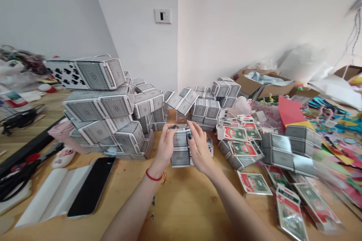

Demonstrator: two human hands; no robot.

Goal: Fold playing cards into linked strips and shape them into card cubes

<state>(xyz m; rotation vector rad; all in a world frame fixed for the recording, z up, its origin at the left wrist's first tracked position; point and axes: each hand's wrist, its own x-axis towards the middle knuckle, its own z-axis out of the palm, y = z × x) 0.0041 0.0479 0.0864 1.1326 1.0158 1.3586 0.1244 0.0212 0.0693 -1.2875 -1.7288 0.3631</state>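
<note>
Squarely between left hand (166,144) and right hand (200,147), neither clearly nearer, the card block (180,157) points its long axis forward, both hands' fingers holding its far end.

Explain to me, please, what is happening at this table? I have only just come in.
A person is holding a small grey card block over the wooden table, the left hand at its left side and the right hand at its right. Many similar blocks are piled into a tall stack on the left. On the right lie red and green card packs. A dark-screened phone rests near the left arm. Whether the fingers are pressing or folding, I cannot tell.
</note>
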